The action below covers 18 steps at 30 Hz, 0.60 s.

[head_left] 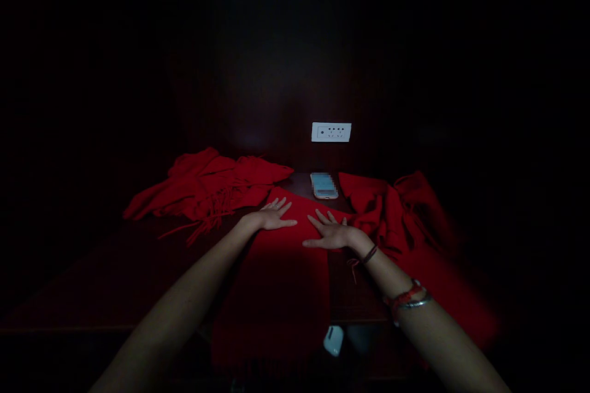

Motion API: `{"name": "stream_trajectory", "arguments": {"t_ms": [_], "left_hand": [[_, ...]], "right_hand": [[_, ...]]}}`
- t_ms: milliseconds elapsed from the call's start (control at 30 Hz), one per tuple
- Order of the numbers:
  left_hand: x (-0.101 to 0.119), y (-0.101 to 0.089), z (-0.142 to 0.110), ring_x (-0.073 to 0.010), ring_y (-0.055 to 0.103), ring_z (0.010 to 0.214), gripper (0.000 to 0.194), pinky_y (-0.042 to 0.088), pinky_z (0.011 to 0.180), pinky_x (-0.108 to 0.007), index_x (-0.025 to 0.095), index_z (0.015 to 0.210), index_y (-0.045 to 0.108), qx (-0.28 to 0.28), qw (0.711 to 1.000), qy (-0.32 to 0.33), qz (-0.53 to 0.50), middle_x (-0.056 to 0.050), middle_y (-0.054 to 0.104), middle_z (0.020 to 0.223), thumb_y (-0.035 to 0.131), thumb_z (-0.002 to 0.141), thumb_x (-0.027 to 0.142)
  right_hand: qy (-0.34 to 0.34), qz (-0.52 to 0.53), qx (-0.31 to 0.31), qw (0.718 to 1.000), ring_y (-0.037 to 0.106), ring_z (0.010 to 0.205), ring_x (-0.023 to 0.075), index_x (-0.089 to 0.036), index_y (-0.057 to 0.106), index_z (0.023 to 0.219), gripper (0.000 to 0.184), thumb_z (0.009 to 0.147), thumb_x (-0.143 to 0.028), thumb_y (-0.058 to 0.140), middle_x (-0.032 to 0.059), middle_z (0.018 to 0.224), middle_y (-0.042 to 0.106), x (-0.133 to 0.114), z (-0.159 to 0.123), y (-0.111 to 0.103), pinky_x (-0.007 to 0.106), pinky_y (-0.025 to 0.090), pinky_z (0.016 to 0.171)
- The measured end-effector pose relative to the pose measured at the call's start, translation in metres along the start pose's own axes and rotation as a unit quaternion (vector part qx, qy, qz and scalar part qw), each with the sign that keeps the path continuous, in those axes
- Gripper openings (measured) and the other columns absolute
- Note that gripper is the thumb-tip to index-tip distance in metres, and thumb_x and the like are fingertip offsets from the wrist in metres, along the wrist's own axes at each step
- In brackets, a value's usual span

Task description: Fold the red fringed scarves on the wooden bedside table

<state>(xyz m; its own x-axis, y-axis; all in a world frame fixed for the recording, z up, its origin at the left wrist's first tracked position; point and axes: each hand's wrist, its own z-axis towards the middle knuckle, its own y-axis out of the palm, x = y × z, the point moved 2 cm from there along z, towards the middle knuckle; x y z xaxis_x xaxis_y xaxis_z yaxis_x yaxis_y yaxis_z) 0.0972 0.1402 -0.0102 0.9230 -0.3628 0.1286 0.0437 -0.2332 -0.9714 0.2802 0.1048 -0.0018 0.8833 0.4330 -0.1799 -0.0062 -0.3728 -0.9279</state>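
Slippage of the red cloth (pixel 281 276) is judged possible, since its fringed end is draped over the near edge of the table (pixel 115 282); creasing could be caused by uneven pressure from the palms. The cloth is spread beneath both hands: the left hand (pixel 275 216) is placed palm down toward its left side, the right hand (pixel 332 233) toward its right, with fingers splayed and nothing pinched. Whether the cloth is joined to the rumpled red pile (pixel 382 206) at right cannot be told.
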Motion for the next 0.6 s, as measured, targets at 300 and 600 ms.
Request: {"name": "stream_trajectory", "arguments": {"t_ms": [300,600], "left_hand": [[0.007,0.002,-0.006,-0.0190,0.007,0.122,0.052,0.005,0.098,-0.031,0.018,0.126,0.025,0.150,0.984,0.060,0.074,-0.005,0.010,0.135,0.015,0.082,0.045],[0.022,0.009,-0.008,-0.0263,-0.004,0.121,0.060,0.010,0.096,-0.040,0.024,0.129,0.008,0.010,1.000,-0.001,0.009,-0.003,-0.003,0.135,0.017,0.079,0.054]], "right_hand": [[-0.192,-0.003,0.109,0.975,0.051,0.074,0.0130,-0.017,0.055,0.092,0.028,0.068,-0.032,0.054,0.0030,0.083,0.057,0.002,-0.024,-0.024,0.022,0.037,0.066],[-0.111,-0.114,0.105,0.982,0.050,0.072,0.0135,-0.019,0.056,0.084,0.022,0.063,-0.017,0.052,0.0031,0.081,0.057,0.012,-0.027,-0.023,0.020,0.032,0.057]]}}
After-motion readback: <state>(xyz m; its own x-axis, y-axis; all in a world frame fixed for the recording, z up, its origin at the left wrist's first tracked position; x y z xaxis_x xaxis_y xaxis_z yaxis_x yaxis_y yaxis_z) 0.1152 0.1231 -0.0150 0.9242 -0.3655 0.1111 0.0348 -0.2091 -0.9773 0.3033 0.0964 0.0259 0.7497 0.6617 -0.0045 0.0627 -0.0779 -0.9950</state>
